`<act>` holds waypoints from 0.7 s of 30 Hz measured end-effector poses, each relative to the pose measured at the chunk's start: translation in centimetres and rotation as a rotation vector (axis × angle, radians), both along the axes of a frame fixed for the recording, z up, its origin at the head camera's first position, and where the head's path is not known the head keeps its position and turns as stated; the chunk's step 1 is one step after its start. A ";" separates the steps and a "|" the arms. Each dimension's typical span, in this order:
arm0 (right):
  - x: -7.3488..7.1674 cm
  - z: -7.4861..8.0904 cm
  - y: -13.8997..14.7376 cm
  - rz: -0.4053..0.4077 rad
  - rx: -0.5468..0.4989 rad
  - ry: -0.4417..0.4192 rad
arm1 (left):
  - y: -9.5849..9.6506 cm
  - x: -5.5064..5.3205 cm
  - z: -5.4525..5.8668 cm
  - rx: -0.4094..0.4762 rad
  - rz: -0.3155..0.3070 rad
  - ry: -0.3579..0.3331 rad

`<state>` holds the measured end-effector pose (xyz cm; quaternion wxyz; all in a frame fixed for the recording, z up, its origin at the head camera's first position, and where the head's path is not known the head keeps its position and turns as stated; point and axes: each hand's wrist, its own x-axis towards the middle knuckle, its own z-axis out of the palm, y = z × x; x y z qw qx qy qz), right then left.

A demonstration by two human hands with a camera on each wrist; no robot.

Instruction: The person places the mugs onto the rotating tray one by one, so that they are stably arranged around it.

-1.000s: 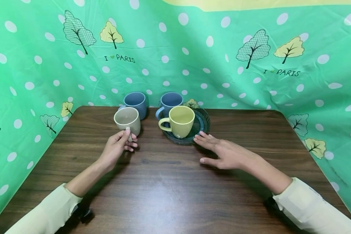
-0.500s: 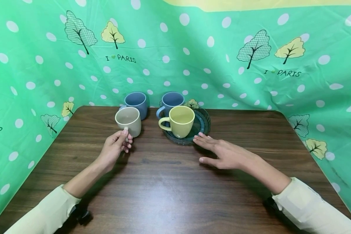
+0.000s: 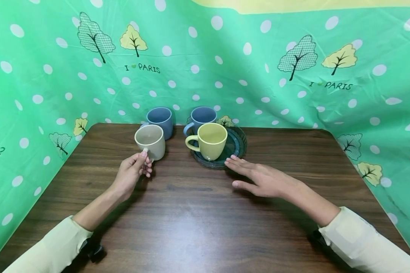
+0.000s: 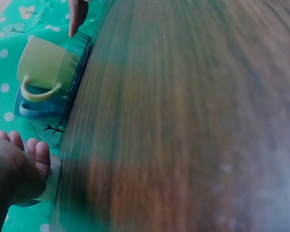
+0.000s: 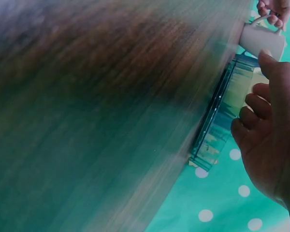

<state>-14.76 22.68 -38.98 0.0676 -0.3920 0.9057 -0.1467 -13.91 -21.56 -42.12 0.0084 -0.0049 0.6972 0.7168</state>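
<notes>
My left hand (image 3: 130, 172) pinches the handle of a light grey mug (image 3: 153, 142), thumb on top of the handle. In the right wrist view that mug (image 5: 262, 41) stands upright with the handle in the fingers. My right hand (image 3: 261, 178) lies palm down with fingers straight, fingertips at the rim of a dark, clear glass dish (image 3: 238, 144). On the dish stands a yellow mug (image 3: 213, 139), handle to the left. A blue mug (image 3: 206, 113) shows behind it, partly hidden. A second blue mug (image 3: 165, 123) stands behind the grey one.
The things stand near the back edge of a dark wooden table (image 3: 188, 212). Behind hangs a green dotted cloth (image 3: 232, 64) with tree prints, which also drapes along both sides. Table surface lies between the two arms.
My left hand has shifted slightly left, and the grey mug's handle has turned a little that way. The right hand and the other mugs stay in place; the view drifts slightly.
</notes>
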 end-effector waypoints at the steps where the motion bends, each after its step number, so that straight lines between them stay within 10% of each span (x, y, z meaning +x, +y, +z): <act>1: 0.0 0.1 0.1 -0.006 -0.003 0.004 | -0.1 0.0 0.0 0.001 0.001 0.002; 21: -1.9 1.2 3.5 -0.192 0.029 -0.008 | -0.6 0.4 -1.2 0.061 -0.015 0.069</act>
